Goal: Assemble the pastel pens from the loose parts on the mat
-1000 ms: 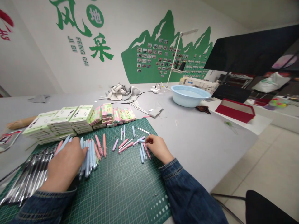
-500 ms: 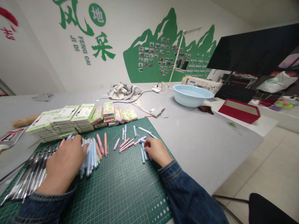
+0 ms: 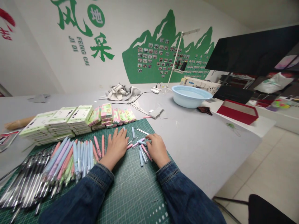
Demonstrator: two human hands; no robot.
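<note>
On the green cutting mat (image 3: 126,189), my left hand (image 3: 115,146) lies palm down with its fingers stretched and spread, covering some loose pen parts. My right hand (image 3: 157,149) has curled fingers at the right side of the scattered parts; what they hold is hidden. At its fingertips is a light blue pen barrel (image 3: 142,143), with a pink barrel (image 3: 145,151) just below. Other blue barrels (image 3: 141,158) lie close by. Left of my left hand is a row of assembled pastel pens (image 3: 80,155), beside a pile of clear and black pen pieces (image 3: 25,180).
White and green boxes (image 3: 79,116) are stacked behind the mat, with small pink and green boxes (image 3: 106,112) beside them. Further back are crumpled cloth (image 3: 119,92), a torn packet (image 3: 156,113) and a blue basin (image 3: 191,101). A red box (image 3: 238,112) stands at the right.
My left hand has moved right, from the pen row to the loose parts, and its fingers have spread. My right hand stays near the same barrels; a pink barrel now shows beside it.
</note>
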